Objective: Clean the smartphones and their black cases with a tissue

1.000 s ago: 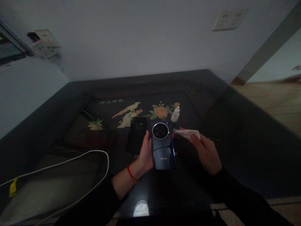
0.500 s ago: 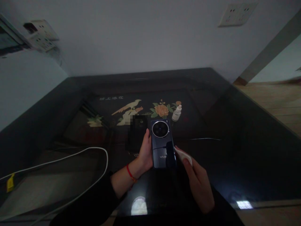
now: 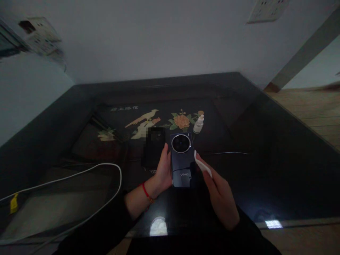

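Observation:
A dark blue smartphone (image 3: 183, 163) with a round camera ring faces back side up, tilted toward me over the table. My left hand (image 3: 162, 171), a red string bracelet at its wrist, grips the phone along its left edge. In my right hand (image 3: 221, 198) a white wiping cloth (image 3: 203, 165) is pinched between thumb and fingers, its tip at the phone's right edge. Just left of the phone lies a black, partly blurred-out object (image 3: 154, 148); its kind cannot be made out. A small white dropper bottle (image 3: 198, 124) stands beyond the phone.
The glossy black table (image 3: 255, 141) carries an inlaid bird-and-flower picture (image 3: 182, 121). A white cable (image 3: 106, 164) with a yellow tag (image 3: 13, 203) loops across the left side. Wall sockets (image 3: 44, 37) are at the upper left, with others (image 3: 267, 10) at the upper right.
My right hand with the cloth has moved up along the phone's right edge. The left hand still holds the phone; the whole view has shifted slightly.

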{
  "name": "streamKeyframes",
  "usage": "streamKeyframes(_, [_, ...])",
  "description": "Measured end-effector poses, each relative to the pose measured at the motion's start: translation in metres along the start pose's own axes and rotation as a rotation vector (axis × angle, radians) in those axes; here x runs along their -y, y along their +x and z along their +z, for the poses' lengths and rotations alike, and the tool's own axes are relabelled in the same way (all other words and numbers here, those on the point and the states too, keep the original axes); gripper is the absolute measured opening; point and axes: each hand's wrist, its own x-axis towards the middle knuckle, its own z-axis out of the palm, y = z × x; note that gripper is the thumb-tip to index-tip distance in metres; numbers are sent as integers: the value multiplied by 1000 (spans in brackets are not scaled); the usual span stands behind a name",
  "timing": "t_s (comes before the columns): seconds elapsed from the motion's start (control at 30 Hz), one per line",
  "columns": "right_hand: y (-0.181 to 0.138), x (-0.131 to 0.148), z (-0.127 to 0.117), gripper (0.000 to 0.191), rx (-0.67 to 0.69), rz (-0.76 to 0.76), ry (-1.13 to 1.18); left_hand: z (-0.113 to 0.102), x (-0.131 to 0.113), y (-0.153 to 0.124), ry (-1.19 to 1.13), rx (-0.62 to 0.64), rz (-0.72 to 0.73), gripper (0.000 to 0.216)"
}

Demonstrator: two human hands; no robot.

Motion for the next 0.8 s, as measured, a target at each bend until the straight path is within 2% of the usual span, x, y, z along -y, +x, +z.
streamKeyframes(0.1, [-40,-7,-4,44,66,-44,-139,0,-3,1,-64,15,-13,63])
streamKeyframes(0.17, [-58,-14,-10,47,63,-140,-227,-1,-3,0,-109,122,-33,67])
streamKeyframes(0.27, [-67,-22,-19,50,62,-378,-315,-4,-2,-1,-137,297,-30,74])
streamKeyframes(0.33, [-63,-24,-23,50,74,-535,-358,-6,-1,-2,-126,354,-40,77])
streamKeyframes(0.43, [-49,-19,-24,48,102,-717,-422,-6,0,-2,-114,362,-55,79])
streamKeyframes(0.6, [-25,11,-9,39,193,-962,-447,-4,0,-2,-116,349,-41,79])
streamKeyframes(0.7, [-16,24,2,35,203,-1044,-427,-4,-1,0,-127,334,-54,79])
streamKeyframes(0.8, [-11,22,0,37,204,-1048,-448,-5,-1,1,-126,346,-55,80])
